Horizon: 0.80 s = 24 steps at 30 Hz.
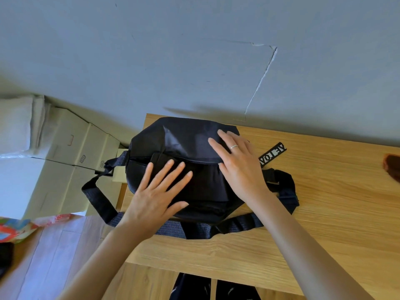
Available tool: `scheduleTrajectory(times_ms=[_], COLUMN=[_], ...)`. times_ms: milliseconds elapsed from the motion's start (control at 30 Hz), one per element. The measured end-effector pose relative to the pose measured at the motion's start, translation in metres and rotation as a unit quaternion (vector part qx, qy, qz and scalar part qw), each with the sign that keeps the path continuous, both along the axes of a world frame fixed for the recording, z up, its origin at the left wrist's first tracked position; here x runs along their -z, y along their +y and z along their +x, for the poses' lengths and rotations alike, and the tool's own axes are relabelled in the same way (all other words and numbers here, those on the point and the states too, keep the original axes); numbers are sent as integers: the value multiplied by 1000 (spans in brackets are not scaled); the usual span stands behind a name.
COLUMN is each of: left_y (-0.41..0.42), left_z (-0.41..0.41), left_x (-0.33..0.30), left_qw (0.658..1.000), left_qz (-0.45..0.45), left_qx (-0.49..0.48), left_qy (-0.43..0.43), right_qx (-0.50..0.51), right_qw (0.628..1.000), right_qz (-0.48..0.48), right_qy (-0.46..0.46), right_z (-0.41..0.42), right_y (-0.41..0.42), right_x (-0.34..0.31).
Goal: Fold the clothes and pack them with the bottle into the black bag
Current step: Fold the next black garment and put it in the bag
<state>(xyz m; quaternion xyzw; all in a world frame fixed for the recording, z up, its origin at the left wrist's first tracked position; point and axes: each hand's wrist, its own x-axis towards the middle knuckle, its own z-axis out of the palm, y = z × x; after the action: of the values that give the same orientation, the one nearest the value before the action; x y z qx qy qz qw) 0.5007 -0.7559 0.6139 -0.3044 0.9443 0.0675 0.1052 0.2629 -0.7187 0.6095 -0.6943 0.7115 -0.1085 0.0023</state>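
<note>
Bag: the black bag [186,148] lies on the wooden counter [324,202], at the corner nearest the grey wall [194,50]. It looks full and rounded, and its zip line looks closed.
Left grip: my left hand [155,195] lies flat on the front of the bag, fingers straight and spread, holding nothing.
Right grip: my right hand [238,163] lies flat on the bag's upper right side, fingers straight, a ring on one finger, holding nothing.
Straps: one black strap [97,195] hangs off the counter edge left of the bag; another runs along the counter just in front of the bag.
Tag: a black label with white letters [272,154] lies on the counter just right of the bag.
Clothes and bottle: neither shows; I judge they are inside the bag, but I cannot tell.
Beside the counter: pale cardboard boxes [71,148] stand on the floor left of the bag.
Risk: part of the bag overhangs the counter's left edge, so a push leftward could tip it off. Pressing hard could squash a bottle inside or rumple folded clothes.
</note>
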Motion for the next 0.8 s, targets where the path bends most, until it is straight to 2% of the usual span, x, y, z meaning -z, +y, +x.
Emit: scheduleTrajectory(times_ms=[167, 333, 433, 567, 667, 800], left_y=[-8, -18, -20, -21, -22, -24], left_z=[25, 20, 20, 21, 22, 29], left_x=[6, 12, 14, 17, 17, 7], left_qw=[999, 999, 999, 998, 999, 999], left_qz=[5, -4, 0, 2, 2, -11], left_qx=[-33, -47, -51, -56, -51, -43], left_qy=[-26, -21, -11, -7, -4, 23], right_qx=[-52, -41, -19, 50, 38, -67], right_qw=[997, 999, 998, 978, 985, 992], right_qz=[53, 29, -5, -25, -1, 25], right_qy=[33, 14, -52, -200, -167, -105], right_z=[14, 16, 16, 15, 18, 26], right_y=[-13, -16, -18, -22, -22, -4], right_x=[13, 16, 11, 2, -1, -8])
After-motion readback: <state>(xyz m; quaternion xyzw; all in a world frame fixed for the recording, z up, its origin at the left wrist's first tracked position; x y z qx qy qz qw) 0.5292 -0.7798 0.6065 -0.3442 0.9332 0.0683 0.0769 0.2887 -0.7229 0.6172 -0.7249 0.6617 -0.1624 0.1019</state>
